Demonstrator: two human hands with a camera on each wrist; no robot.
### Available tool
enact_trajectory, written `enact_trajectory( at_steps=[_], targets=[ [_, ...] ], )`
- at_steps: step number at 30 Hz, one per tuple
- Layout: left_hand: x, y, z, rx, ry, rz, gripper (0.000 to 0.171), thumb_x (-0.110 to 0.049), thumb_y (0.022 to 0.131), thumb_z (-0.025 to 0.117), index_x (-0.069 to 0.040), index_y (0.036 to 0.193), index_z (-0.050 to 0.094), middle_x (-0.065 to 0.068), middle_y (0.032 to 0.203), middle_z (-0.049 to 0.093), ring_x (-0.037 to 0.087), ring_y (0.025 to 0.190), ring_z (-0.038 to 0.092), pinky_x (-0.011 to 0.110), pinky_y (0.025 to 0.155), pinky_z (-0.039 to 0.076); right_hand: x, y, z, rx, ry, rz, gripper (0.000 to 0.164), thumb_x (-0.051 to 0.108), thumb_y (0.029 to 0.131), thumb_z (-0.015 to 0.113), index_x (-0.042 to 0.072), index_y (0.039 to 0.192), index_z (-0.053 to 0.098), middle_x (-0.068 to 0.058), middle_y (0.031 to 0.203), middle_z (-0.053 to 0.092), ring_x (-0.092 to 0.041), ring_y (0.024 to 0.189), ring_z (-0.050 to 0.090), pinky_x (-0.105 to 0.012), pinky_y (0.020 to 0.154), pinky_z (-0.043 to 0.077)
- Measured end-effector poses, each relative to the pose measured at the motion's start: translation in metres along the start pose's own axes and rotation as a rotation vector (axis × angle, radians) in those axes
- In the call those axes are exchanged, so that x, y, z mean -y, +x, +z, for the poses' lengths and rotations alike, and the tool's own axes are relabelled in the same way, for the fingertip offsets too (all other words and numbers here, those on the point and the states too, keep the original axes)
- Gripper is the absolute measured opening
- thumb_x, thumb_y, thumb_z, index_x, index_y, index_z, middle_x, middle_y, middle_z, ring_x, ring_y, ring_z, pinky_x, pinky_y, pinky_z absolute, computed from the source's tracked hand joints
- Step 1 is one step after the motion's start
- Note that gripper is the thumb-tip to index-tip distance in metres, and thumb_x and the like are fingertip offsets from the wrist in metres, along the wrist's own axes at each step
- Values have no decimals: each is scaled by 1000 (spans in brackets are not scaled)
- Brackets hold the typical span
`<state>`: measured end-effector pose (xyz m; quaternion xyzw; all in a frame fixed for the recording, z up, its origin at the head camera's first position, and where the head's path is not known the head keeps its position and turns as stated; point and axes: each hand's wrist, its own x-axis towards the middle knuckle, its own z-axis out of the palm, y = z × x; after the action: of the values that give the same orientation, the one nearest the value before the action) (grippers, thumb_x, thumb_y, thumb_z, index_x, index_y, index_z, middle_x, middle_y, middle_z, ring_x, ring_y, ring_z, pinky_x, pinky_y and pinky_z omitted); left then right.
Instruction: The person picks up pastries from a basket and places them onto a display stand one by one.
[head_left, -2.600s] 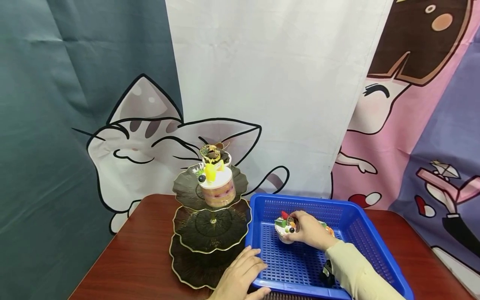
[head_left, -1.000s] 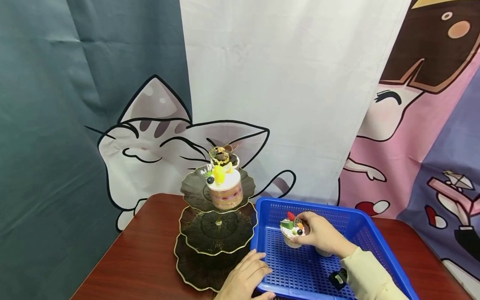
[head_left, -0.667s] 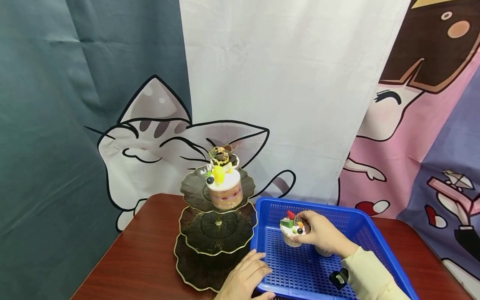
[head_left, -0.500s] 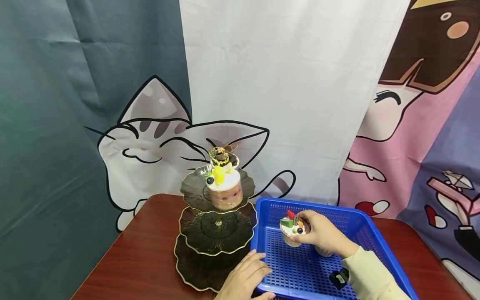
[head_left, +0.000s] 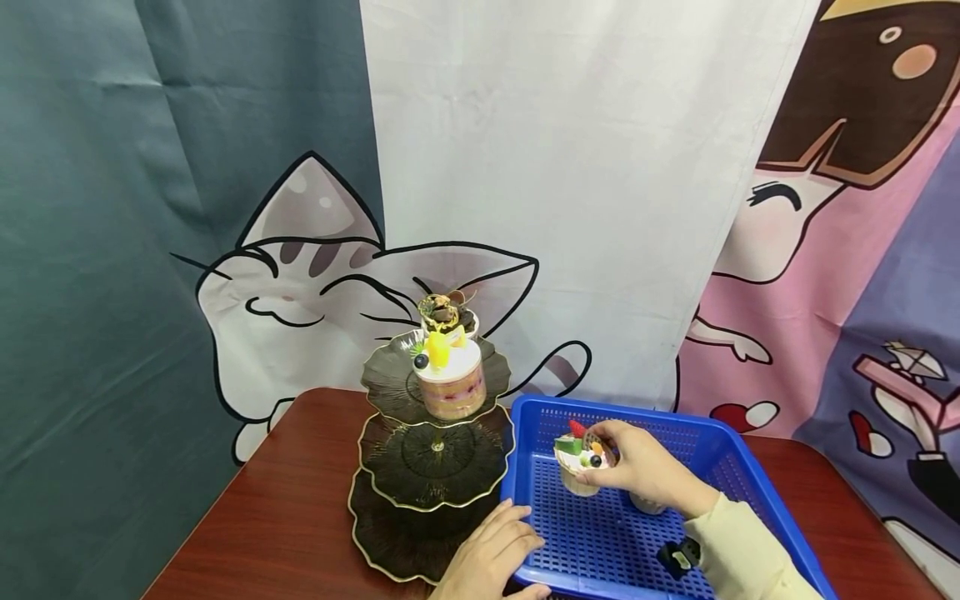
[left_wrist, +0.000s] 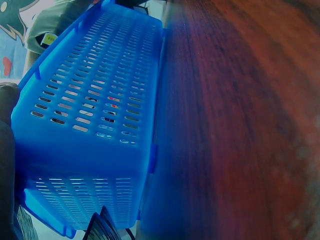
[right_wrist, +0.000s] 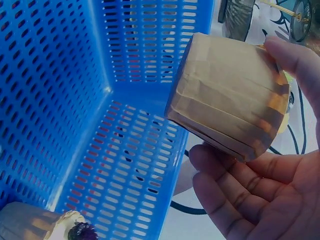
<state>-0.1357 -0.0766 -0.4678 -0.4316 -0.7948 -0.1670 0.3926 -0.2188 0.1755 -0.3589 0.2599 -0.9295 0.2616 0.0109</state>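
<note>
My right hand (head_left: pixel 637 468) pinches a fruit-topped cupcake (head_left: pixel 581 482) between thumb and fingers, inside the blue basket (head_left: pixel 615 408). The cupcake carries white cream, a red berry, green fruit and a dark berry. In the right wrist view its pleated tan paper cup (right_wrist: pixel 230 95) appears tilted, above the basket floor. My left hand (head_left: pixel 491 552) rests with extended fingers on the basket's near left corner. A second cup dessert (head_left: pixel 647 503) stands in the basket, mostly behind my right hand; the right wrist view shows its cream and dark berry topping (right_wrist: pixel 75 231).
Left of the basket stands a three-tier dark stand with gold wavy rims (head_left: pixel 437 458). Its top tier bears a layered cake cup with yellow fruit (head_left: pixel 450 387) and a chocolate-topped cup (head_left: pixel 450 315). Below is a brown wooden table (head_left: pixel 262 500); a printed curtain (head_left: pixel 562 167) hangs behind.
The head view has shifted slightly. My right hand has raised the cupcake a little, and in the last half second it moves slightly left. My left hand stays at the basket corner.
</note>
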Motion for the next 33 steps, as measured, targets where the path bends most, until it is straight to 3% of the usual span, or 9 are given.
enact_trajectory(
  at_steps=[16,33],
  targets=[
    [0,-1,1,-7,-5,-5,37,-46,82,71,-16,103,67,-8,101,65,13,120,57,32,114,33,13,-1,-4,15,33,-50,60,41,75,78,-2,113,60,0,90,61,-2,71,49,-18,58,45],
    [0,-1,2,-18,5,6,38,-47,80,72,-16,102,67,-7,101,64,13,119,57,30,116,28,27,-2,-6,33,38,-74,59,40,75,78,0,115,60,-1,98,64,-4,81,54,-23,67,51]
  ],
)
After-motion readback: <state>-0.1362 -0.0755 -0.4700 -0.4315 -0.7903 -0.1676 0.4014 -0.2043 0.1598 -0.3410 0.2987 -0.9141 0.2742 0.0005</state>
